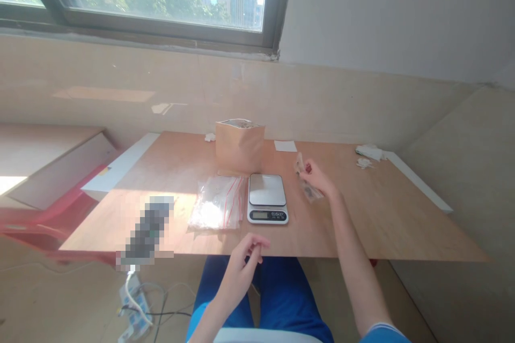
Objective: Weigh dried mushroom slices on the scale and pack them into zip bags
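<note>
My right hand [316,176] is closed on the upper part of a small clear plastic bag [309,192], to the right of the scale. The bag hangs at or just above the tabletop; I cannot make out what it holds. My left hand [247,257], fingers loosely bent and apart, hovers over the table's front edge with nothing in it. Between the hands and the wall lies a white digital kitchen scale [267,198] with a bare steel plate. Left of it is a stack of clear zip bags [217,203] with red seal lines.
Behind the scale stands an open brown paper pouch [240,147]. A white paper [285,146] lies near the wall, and crumpled tissues [369,153] lie at the back right. A blurred-out dark object [148,230] with a white cable is at the left front edge.
</note>
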Action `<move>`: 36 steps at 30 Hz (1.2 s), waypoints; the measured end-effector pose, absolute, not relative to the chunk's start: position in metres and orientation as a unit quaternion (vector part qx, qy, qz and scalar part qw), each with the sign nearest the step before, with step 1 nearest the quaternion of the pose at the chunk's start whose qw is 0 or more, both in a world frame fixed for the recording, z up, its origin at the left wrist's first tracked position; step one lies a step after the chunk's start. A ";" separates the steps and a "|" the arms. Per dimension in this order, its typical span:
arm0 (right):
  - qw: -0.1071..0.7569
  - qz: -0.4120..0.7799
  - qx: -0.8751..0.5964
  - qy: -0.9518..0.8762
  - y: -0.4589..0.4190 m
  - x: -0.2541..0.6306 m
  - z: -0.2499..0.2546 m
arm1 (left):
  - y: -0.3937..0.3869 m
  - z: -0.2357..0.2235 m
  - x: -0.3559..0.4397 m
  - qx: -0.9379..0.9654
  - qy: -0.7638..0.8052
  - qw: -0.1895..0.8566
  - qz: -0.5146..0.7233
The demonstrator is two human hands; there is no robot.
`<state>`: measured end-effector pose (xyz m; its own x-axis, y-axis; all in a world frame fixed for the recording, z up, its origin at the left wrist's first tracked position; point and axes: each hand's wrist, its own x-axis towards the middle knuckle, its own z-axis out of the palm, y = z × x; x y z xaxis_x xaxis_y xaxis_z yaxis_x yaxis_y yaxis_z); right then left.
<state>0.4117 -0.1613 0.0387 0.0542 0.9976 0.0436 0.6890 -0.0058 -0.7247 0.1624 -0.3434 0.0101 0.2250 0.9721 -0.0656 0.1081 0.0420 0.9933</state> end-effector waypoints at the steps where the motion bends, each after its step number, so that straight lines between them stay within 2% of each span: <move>1: 0.311 0.246 -0.650 -0.648 -0.171 0.400 0.044 | -0.339 0.015 0.166 0.562 0.469 0.541 0.414; 5: 0.344 0.302 -0.614 -0.643 -0.209 0.349 0.061 | -0.320 0.036 0.179 0.565 0.444 0.503 0.480; 11: 0.433 0.374 -0.537 -0.620 -0.249 0.291 0.076 | -0.308 0.049 0.183 0.555 0.453 0.479 0.506; 16: 0.462 0.502 -0.424 -0.596 -0.274 0.266 0.070 | -0.301 0.046 0.170 0.491 0.512 0.455 0.538; 19: 0.468 0.524 -0.386 -0.598 -0.284 0.264 0.062 | -0.298 0.046 0.161 0.520 0.526 0.424 0.522; 32: 0.441 0.281 -0.484 -0.701 -0.286 0.274 0.048 | -0.298 0.046 0.148 0.633 0.557 0.310 0.440; 36: 0.498 0.199 -0.575 -0.618 -0.271 0.299 0.052 | -0.299 0.055 0.133 0.622 0.601 0.246 0.439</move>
